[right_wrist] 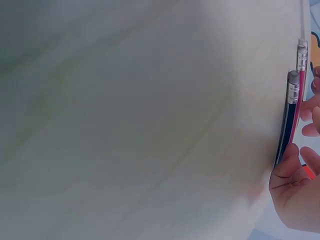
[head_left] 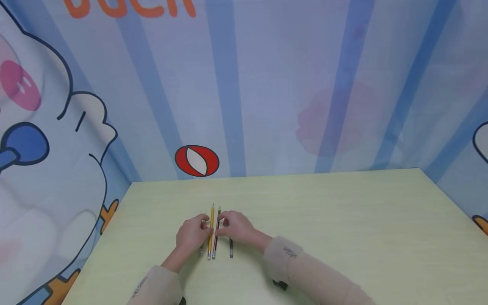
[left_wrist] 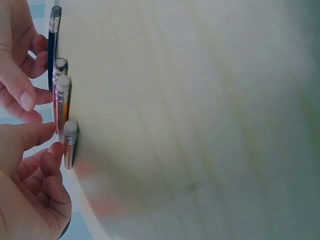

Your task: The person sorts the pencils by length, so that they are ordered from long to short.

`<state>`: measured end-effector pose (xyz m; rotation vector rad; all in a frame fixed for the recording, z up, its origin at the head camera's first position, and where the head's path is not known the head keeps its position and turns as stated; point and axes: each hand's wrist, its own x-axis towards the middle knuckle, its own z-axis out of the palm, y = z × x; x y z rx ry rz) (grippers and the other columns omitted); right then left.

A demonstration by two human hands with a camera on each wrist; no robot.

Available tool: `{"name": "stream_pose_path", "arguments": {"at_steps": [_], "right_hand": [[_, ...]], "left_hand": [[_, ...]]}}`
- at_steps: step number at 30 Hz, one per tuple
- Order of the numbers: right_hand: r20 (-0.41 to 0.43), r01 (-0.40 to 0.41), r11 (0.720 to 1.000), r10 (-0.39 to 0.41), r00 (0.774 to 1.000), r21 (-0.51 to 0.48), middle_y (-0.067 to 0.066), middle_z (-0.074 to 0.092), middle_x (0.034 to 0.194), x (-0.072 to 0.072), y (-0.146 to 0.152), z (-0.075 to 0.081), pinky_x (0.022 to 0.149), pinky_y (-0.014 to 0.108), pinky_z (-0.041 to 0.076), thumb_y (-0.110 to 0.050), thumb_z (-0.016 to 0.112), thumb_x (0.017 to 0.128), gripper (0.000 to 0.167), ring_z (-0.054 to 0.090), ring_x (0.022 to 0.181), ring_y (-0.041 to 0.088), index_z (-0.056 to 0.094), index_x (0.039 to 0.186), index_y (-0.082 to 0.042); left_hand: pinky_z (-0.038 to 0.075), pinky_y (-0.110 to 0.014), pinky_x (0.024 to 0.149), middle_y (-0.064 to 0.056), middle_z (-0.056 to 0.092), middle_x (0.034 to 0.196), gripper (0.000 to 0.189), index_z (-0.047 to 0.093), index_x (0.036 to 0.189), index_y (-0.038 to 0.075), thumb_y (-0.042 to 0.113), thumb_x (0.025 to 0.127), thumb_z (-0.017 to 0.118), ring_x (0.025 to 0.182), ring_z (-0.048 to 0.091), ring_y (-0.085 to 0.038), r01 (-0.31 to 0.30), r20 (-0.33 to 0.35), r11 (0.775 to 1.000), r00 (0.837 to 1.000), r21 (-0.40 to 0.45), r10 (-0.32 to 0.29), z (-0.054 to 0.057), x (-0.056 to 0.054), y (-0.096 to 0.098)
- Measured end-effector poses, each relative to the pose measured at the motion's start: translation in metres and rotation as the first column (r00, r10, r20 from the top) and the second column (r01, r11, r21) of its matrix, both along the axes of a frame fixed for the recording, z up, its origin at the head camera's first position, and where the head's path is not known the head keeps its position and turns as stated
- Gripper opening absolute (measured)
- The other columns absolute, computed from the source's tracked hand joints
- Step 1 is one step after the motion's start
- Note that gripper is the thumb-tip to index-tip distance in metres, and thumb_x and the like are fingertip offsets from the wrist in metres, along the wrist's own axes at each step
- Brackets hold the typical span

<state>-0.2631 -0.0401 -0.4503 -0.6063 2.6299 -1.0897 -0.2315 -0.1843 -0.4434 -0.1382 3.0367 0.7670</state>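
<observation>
Several pencils lie almost side by side on the table, eraser ends toward me. My left hand (head_left: 193, 233) is at the left of the row, its thumb tip at the yellow pencil (head_left: 209, 250) and its other fingers bent over the leftmost pencil (left_wrist: 70, 145). From the other side my right hand (head_left: 238, 228) reaches in, thumb and index fingertips at the dark red pencil (head_left: 214, 250). Under the right hand lies a dark pencil (head_left: 231, 249), set apart from the others; its upper part is hidden. Neither hand shows a pencil closed within its fingers.
The pale yellow-green table (head_left: 324, 220) extends far to the right of the hands. A blue striped backdrop (head_left: 267, 84) with cartoon figures rises behind it and along the left side.
</observation>
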Motion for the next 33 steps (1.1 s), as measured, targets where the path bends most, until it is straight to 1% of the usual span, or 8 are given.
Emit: {"name": "stream_pose_path", "arguments": {"at_steps": [3,9,15,21,25,33], "right_hand": [[-0.02,-0.016,0.998,0.017,1.0,0.054,-0.001,0.056,0.085,0.0002,-0.0033,-0.0013,0.06,0.021,0.039,-0.031,0.068,0.075,0.04,0.047,0.071,0.01,0.06,0.108,-0.011],[-0.064,-0.059,0.984,0.071,0.995,0.17,0.002,0.054,0.095,0.0043,-0.0054,0.0015,0.06,0.02,0.036,-0.031,0.067,0.076,0.042,0.045,0.073,0.01,0.059,0.113,-0.012],[-0.084,-0.068,0.972,0.088,0.993,0.224,0.001,0.053,0.093,0.0058,-0.0055,0.0032,0.058,0.019,0.035,-0.032,0.067,0.076,0.036,0.044,0.07,0.009,0.063,0.106,-0.013],[-0.084,-0.043,0.973,0.064,0.994,0.228,-0.002,0.051,0.089,0.0037,-0.0052,0.0001,0.057,0.018,0.035,-0.031,0.067,0.076,0.033,0.045,0.068,0.008,0.064,0.104,-0.014],[-0.088,-0.034,0.974,0.054,0.995,0.223,-0.002,0.051,0.087,0.003,-0.0049,-0.0005,0.057,0.018,0.036,-0.029,0.068,0.075,0.032,0.045,0.068,0.008,0.064,0.103,-0.013],[-0.105,-0.009,0.983,0.028,0.994,0.185,0.002,0.059,0.092,0.0004,-0.0056,-0.0022,0.063,0.021,0.039,-0.024,0.07,0.073,0.039,0.046,0.07,0.009,0.06,0.108,-0.008]], "left_hand": [[0.034,-0.021,0.049,0.003,0.057,0.069,0.035,0.058,0.11,0.01,0.021,0.078,0.064,0.055,0.047,-0.009,-0.01,0.009,1.0,1.0,0.005,0.01,-0.0008,-0.0007,0.0008],[0.033,-0.021,0.049,0.003,0.057,0.068,0.035,0.058,0.11,0.009,0.021,0.078,0.063,0.054,0.047,-0.009,-0.007,0.015,1.0,1.0,0.015,0.007,-0.0015,-0.0012,0.0019],[0.033,-0.022,0.048,0.003,0.058,0.068,0.033,0.059,0.108,0.008,0.021,0.078,0.063,0.054,0.048,-0.009,-0.004,0.022,1.0,1.0,0.004,0.004,-0.001,-0.0014,0.0026],[0.033,-0.022,0.047,0.004,0.059,0.067,0.031,0.061,0.105,0.009,0.021,0.076,0.065,0.053,0.048,-0.009,0.004,0.017,1.0,1.0,0.002,-0.004,-0.0015,-0.0016,0.0031],[0.033,-0.022,0.046,0.003,0.059,0.065,0.028,0.062,0.1,0.01,0.021,0.075,0.066,0.052,0.048,-0.009,-0.002,0.019,1.0,1.0,0.002,0.002,-0.0021,-0.002,0.0043],[0.032,-0.024,0.047,0.001,0.059,0.067,0.027,0.062,0.098,0.009,0.023,0.075,0.066,0.054,0.048,-0.012,-0.008,0.042,0.999,0.999,-0.036,0.01,-0.0011,-0.0036,0.0075]]}}
